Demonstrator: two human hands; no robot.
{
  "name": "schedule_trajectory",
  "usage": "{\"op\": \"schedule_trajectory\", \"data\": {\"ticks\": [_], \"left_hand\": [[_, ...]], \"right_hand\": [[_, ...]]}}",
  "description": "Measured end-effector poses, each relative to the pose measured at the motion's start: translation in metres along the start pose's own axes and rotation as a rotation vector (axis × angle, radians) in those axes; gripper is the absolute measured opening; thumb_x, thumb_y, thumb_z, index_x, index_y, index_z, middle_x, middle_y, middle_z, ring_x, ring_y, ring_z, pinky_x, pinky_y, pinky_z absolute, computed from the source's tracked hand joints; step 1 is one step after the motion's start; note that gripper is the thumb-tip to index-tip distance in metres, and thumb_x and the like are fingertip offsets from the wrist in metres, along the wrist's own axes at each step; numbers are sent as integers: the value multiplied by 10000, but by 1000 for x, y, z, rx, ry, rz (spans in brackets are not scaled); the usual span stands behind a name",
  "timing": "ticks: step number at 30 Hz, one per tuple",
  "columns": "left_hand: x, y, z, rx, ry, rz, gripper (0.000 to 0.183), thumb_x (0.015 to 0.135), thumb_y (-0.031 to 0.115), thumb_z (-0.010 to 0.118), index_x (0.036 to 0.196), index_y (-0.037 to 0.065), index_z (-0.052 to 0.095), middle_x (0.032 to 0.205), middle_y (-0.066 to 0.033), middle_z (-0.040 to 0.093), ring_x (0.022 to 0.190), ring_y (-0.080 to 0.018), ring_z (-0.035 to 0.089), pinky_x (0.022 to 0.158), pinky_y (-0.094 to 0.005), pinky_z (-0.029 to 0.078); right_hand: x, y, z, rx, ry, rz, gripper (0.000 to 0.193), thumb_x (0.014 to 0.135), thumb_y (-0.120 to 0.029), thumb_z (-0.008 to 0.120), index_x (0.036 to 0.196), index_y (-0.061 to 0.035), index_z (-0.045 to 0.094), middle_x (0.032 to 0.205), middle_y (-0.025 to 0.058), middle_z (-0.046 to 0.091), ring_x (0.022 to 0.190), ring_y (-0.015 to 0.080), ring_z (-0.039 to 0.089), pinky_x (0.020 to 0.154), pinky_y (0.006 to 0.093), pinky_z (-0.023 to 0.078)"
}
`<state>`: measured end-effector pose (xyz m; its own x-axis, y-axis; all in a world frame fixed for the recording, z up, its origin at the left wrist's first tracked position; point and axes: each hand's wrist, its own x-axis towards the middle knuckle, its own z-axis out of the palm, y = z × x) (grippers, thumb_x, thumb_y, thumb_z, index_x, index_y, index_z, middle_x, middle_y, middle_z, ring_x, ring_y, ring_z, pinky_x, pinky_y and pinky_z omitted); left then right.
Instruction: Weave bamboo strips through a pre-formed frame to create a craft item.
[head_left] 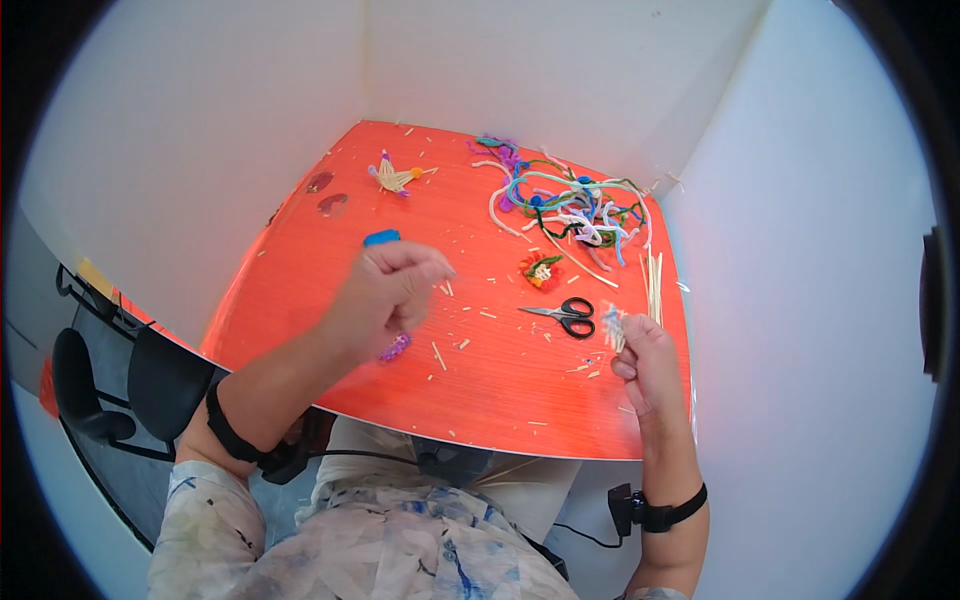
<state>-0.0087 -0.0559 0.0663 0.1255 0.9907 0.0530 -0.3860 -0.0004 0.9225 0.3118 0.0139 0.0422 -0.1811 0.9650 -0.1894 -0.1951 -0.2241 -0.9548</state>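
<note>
Two hands work over our orange table [400, 215]. Our left hand [385, 295] hovers above the near middle of the top, fingers curled together into a loose fist; a purple pipe cleaner [394, 347] pokes out beneath it, its long axis slanting from lower left to upper right. Whether the fingers actually pinch it, we cannot tell. Our right hand [648, 365] rests at the table's right edge, thumb and fingertips pressed on a small pale blue bundle [612, 328] that stands nearly upright, pointing away from us. Just left of the bundle lie black scissors [565, 315], blades pointing left. Thin sticks [654, 285] lie beyond the right hand, running away from us. A tangle of pipe cleaners [570, 205] sits at the far side.
</note>
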Motion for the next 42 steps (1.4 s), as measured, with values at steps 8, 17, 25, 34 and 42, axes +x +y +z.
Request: {"op": "schedule_trajectory", "data": {"ticks": [8, 17, 25, 34, 42], "left_hand": [[7, 21, -41, -160, 209, 222, 139, 951, 209, 556, 957, 72, 577, 614, 79, 275, 472, -23, 238, 393, -194, 186], [-4, 63, -82, -309, 57, 442, 147, 977, 188, 508, 1025, 63, 567, 619, 62, 239, 472, -36, 188, 383, -197, 156], [-10, 86, -129, -457, 170, 579, 150, 984, 162, 492, 1026, 40, 567, 608, 52, 205, 473, -54, 161, 380, -215, 152], [-1, 81, -165, -545, 405, 602, 152, 969, 169, 528, 1033, 33, 555, 586, 56, 187, 468, -57, 163, 390, -217, 159], [2, 80, -163, -257, 609, 575, 111, 946, 146, 565, 1005, 55, 589, 582, 67, 247, 467, -36, 192, 391, -203, 175]], "right_hand": [[8, 1, -35, 64, 163, -41, 186, 953, -200, 552, 806, -90, 524, 611, -82, 374, 482, 12, 253, 416, 183, 237], [14, -11, -54, -79, 264, -107, 200, 949, -187, 557, 778, -99, 505, 598, -84, 360, 474, 9, 251, 400, 182, 228], [14, -27, -74, -96, 362, -143, 189, 952, -175, 541, 787, -87, 512, 612, -70, 381, 476, 13, 265, 394, 177, 231], [13, -35, -102, -64, 442, -215, 199, 948, -179, 549, 778, -86, 504, 612, -64, 373, 476, 17, 265, 394, 186, 228], [13, -44, -105, -93, 540, -346, 227, 946, -182, 560, 755, -96, 473, 588, -69, 324, 470, 24, 246, 401, 194, 199]]}}
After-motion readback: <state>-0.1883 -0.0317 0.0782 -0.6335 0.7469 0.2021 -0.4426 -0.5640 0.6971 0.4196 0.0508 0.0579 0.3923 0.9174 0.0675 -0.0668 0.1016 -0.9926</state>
